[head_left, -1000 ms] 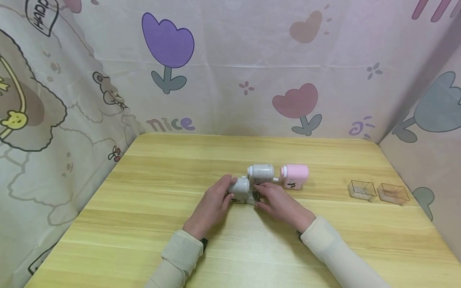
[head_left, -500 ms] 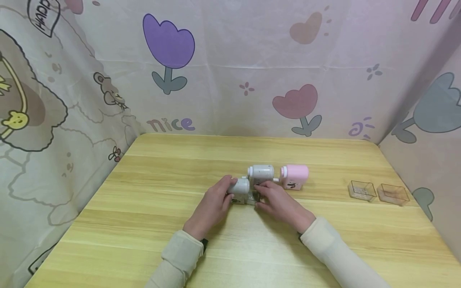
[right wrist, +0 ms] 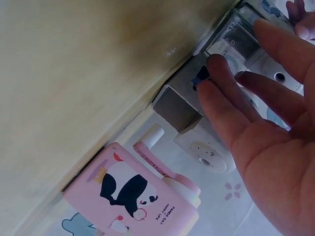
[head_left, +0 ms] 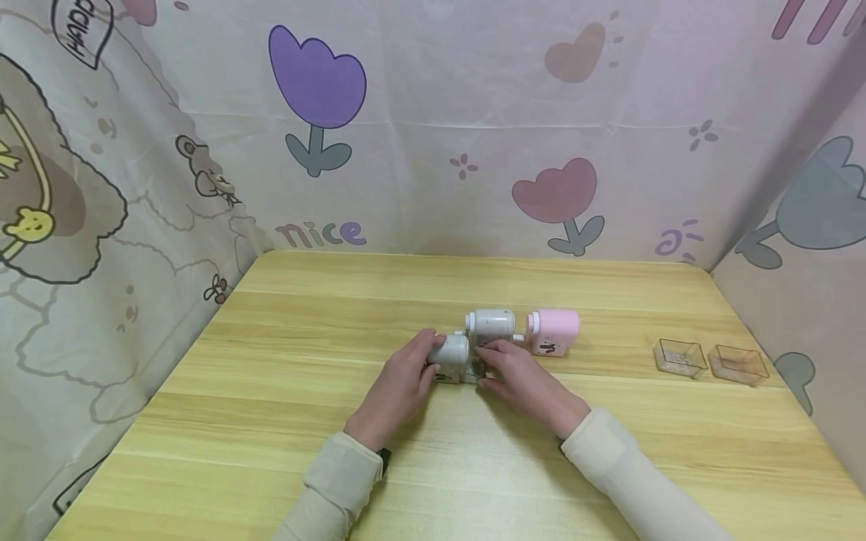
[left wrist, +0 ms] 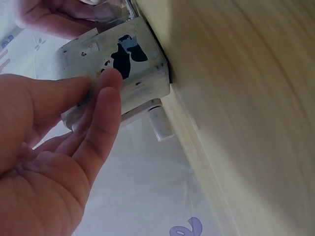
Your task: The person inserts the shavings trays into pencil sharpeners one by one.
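Observation:
My left hand grips a white crank pencil sharpener with a panda print, thumb and fingers on its body; its crank handle sticks out at the far side. At that sharpener's right end, my right hand pinches a clear plastic drawer between thumb and fingertips, right against the body. Just behind the right fingers stands a second white pencil sharpener, a dark hollow showing at its base in the right wrist view. To its right is a pink pencil sharpener with a panda print.
Two clear drawers, one behind the other's left side in a loose row, lie near the right edge of the wooden table. A patterned curtain hangs along the back and both sides.
My right hand has shifted slightly left with the clear drawer, closer in to the sharpener. The left hand and the other sharpeners have not moved.

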### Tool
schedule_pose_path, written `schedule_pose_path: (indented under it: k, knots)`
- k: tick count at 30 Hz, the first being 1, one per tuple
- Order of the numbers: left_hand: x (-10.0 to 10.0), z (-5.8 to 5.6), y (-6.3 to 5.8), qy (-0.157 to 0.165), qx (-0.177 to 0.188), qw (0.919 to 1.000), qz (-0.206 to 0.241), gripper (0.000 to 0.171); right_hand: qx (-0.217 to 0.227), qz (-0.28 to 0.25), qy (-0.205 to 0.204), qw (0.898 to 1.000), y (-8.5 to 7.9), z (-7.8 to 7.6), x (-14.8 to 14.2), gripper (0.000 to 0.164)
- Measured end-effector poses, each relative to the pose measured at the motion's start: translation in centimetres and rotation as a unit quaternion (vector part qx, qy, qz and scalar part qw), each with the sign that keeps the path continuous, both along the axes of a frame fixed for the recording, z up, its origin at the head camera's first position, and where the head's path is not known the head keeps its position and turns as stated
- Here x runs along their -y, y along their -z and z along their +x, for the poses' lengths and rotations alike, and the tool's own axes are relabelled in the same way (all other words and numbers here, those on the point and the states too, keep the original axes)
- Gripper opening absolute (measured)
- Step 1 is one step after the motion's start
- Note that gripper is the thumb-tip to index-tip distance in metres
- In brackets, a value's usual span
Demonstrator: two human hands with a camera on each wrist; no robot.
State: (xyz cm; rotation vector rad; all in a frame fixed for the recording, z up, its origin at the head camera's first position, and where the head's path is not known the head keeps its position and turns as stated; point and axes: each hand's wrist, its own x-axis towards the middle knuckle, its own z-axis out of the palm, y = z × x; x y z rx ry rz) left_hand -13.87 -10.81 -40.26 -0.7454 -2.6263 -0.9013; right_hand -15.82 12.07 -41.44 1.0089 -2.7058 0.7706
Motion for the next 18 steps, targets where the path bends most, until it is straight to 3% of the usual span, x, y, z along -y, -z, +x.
schedule_pose_path:
  k: [18]
  knots:
    - [-0.07, 0.03, -0.16, -0.013, 0.024, 0.9996, -0.006, 0.037, -0.001, -0.007, -0.022, 1.000, -0.07, -0.13, 0.51, 0.051]
